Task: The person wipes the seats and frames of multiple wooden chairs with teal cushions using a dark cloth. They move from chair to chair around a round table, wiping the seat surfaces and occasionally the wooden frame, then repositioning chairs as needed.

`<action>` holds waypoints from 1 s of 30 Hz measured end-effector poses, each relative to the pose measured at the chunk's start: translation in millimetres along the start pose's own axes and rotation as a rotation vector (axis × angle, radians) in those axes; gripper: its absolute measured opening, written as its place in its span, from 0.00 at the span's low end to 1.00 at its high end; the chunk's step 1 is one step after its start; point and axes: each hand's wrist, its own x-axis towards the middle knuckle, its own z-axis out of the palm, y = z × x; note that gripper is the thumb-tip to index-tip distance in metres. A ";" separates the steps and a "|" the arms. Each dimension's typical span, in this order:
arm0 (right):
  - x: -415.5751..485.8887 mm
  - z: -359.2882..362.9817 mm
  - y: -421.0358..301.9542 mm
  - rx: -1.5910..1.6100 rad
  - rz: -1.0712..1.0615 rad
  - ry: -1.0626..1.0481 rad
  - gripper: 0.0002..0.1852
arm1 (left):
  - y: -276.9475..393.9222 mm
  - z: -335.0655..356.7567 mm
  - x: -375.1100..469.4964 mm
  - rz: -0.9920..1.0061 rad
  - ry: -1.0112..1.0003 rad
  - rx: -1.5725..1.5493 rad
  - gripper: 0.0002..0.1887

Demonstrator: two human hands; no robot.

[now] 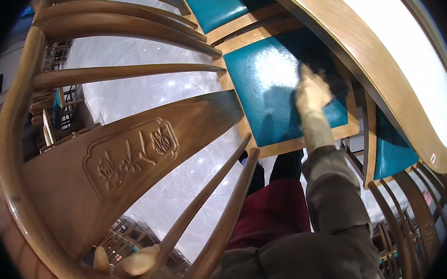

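A wooden chair with a carved back splat [132, 152] and a glossy teal seat pad [267, 98] stands in front of me. At the lower left, my left hand [137, 261] grips the chair's back rail near the base of the spindles as seen here; only its fingers show. My right hand [312, 92], blurred, is over the right part of the seat, fingers closed on a dark bunched thing that looks like a cloth [335, 81]. Shadow hides much of the cloth's outline.
A wood-edged table with a white top [397, 25] runs along the right, overhanging the seat. Another teal-seated chair [219, 5] adjoins at the top; one more [391, 148] is at the right. More chairs stand farther off on the grey tiled floor [172, 181].
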 end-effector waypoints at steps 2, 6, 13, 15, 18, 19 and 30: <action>-57.4 16.2 -30.1 0.081 -0.249 -0.043 0.18 | -1.5 -0.7 -0.6 -0.011 0.017 0.009 0.47; -139.3 13.6 -8.5 -0.010 -1.010 -0.086 0.22 | -0.9 2.2 -6.5 -0.025 0.050 0.009 0.45; -41.0 -46.3 131.0 -0.300 -0.843 -0.006 0.20 | -0.4 16.3 -1.6 -0.087 0.081 -0.008 0.42; 10.2 -48.5 121.2 -0.272 -0.722 0.221 0.24 | 0.3 19.4 1.1 -0.089 0.081 0.003 0.42; 84.3 -12.6 43.9 -0.168 -0.185 0.117 0.25 | 1.2 21.1 2.7 -0.092 0.102 0.020 0.40; 98.9 1.2 12.8 -0.147 -0.112 0.090 0.25 | 1.6 21.4 2.9 -0.092 0.106 0.024 0.40; -34.1 36.1 -100.3 -0.236 -1.191 -0.267 0.22 | -0.3 31.7 -1.2 -0.020 0.078 0.022 0.36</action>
